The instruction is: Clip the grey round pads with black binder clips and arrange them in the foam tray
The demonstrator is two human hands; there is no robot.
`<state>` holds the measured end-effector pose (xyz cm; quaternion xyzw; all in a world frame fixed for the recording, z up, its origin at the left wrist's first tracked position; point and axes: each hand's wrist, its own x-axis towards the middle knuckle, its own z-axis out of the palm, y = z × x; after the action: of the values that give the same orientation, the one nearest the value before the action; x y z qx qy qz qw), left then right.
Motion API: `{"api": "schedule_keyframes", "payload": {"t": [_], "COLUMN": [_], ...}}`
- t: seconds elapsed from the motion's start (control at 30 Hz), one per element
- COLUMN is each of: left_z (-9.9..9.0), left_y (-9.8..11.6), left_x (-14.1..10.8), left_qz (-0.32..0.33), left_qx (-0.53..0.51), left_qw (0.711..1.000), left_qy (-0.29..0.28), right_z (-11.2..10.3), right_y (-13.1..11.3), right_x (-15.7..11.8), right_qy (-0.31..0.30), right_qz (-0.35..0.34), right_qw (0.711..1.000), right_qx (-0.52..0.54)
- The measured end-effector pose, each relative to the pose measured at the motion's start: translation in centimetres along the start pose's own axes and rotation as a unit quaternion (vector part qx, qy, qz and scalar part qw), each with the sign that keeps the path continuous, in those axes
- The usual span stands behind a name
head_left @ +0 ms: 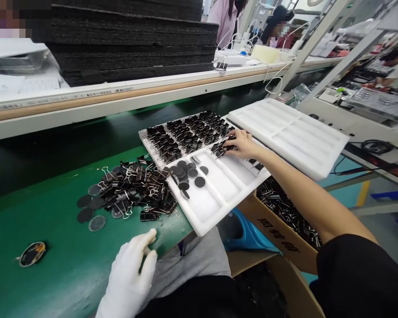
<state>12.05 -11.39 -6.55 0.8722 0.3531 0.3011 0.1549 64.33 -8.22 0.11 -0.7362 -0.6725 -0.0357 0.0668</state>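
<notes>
Cardboard carton (273,229): large dark characters “周转箱” on the side | White edging strip (126,89): “LESSO”, adjoining print too fine to read

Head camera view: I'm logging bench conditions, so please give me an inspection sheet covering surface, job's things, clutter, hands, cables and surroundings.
Surface: glossy green tabletop.
Job's things: white plastic compartment tray holding black binder clips with silver wire handles and round black discs; second white plastic tray beyond.
Clutter: heap of loose clips beside the first tray; round dark rimmed object, unidentified.
Left hand: white-gloved, fingers apart, nothing seen held.
Right hand: bare, at clips in the tray; grip unclear.
Cables: coiled black cable at right.
Surroundings: stacked black foam-like sheets; brown cardboard box containing clips.
</notes>
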Motion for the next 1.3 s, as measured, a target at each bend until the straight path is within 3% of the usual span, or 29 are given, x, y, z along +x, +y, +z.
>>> {"api": "schedule_keyframes", "payload": {"t": [0.13, 0.23, 0.3, 0.43, 0.53, 0.6, 0.67, 0.77, 0.87, 1.0, 1.13, 1.2, 1.3], "left_z": [0.1, -0.5, -1.2, -4.0, -6.9, -9.0, -10.8, -12.9, -13.9, -13.5, -11.3, -9.7, -7.3], "left_y": [0.4, 0.8, 0.7, -1.2, -4.3, -6.6, -8.5, -10.7, -12.0, -12.0, -9.6, -7.9, -5.5], "left_x": [-0.6, -0.6, -0.5, 0.3, 0.6, 0.3, -0.4, -1.4, -1.7, -1.4, -1.1, -1.0, -0.5], "left_qz": [-0.031, -0.031, -0.02, -0.028, -0.11, -0.18, -0.237, -0.304, -0.328, -0.28, -0.211, -0.178, -0.14], "left_qx": [-0.014, -0.025, -0.014, 0.113, 0.258, 0.333, 0.374, 0.385, 0.352, 0.272, 0.209, 0.192, 0.174], "left_qw": [0.999, 0.999, 1.0, 0.993, 0.96, 0.925, 0.895, 0.867, 0.87, 0.91, 0.942, 0.951, 0.958], "left_qy": [-0.001, -0.004, -0.003, 0.018, 0.01, -0.009, -0.048, -0.085, -0.11, -0.138, -0.158, -0.165, -0.177], "right_z": [1.1, 0.3, -0.7, -2.4, -2.2, -1.1, 0.6, 3.5, 5.7, 7.1, 6.2, 4.4, 1.1], "right_y": [0.4, 0.0, -1.6, -9.5, -16.3, -18.9, -19.4, -17.3, -14.6, -12.4, -11.9, -13.0, -17.7], "right_x": [0.1, -0.4, -1.0, -2.7, -4.7, -5.9, -6.5, -6.1, -5.1, -4.3, -4.6, -5.5, -7.7], "right_qy": [-0.011, -0.007, 0.017, 0.14, 0.131, 0.091, 0.064, 0.036, 0.026, 0.042, 0.059, 0.065, 0.103], "right_qz": [-0.016, -0.023, -0.024, -0.057, -0.165, -0.212, -0.221, -0.22, -0.238, -0.245, -0.267, -0.264, -0.164], "right_qw": [1.0, 1.0, 0.999, 0.984, 0.975, 0.971, 0.971, 0.974, 0.97, 0.964, 0.957, 0.959, 0.979], "right_qx": [-0.009, -0.02, -0.043, -0.099, -0.075, -0.066, -0.067, -0.035, 0.03, 0.098, 0.099, 0.078, 0.068]}}
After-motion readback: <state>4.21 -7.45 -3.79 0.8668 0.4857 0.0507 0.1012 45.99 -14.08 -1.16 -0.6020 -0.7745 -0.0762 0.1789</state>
